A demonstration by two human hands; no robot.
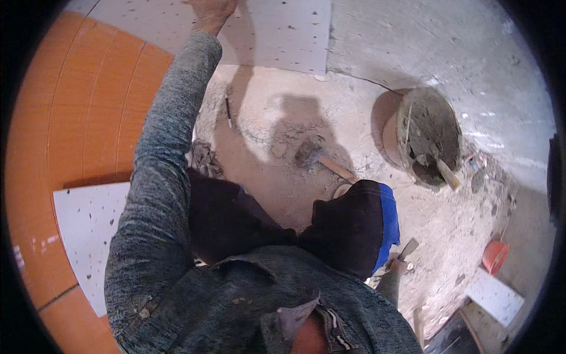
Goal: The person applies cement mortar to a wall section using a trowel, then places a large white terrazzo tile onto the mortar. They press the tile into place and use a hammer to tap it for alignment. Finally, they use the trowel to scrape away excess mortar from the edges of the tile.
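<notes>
1. The glossy orange tiled surface [76, 118] fills the left side. A loose white speckled square tile [88, 230] lies on it beside the person's left sleeve.
2. The laid white speckled floor tile [283, 35] at the top is the piece being worked on. The left hand [213, 10] rests on its near edge with the arm stretched out. The frame cuts off the fingers, so I cannot tell whether they are spread or curled.
3. The bare sandy mortar bed [277, 124] in front of the knees is not yet covered. I judge this as setting or checking the tile, which calls for flat, even pressure rather than a shove.
4. A round dirty bucket of grey mortar [392, 127] stands to the right, with a wooden handle [446, 172] sticking out of it.
5. A wooden-handled hammer [330, 165] lies on the sand.
6. A small red tub [494, 255] sits far right (no packages, labels or signs anywhere).
7. The right hand [396, 268] is mostly hidden behind the knee near a flat metal blade [408, 248]; its grip cannot be made out.
</notes>
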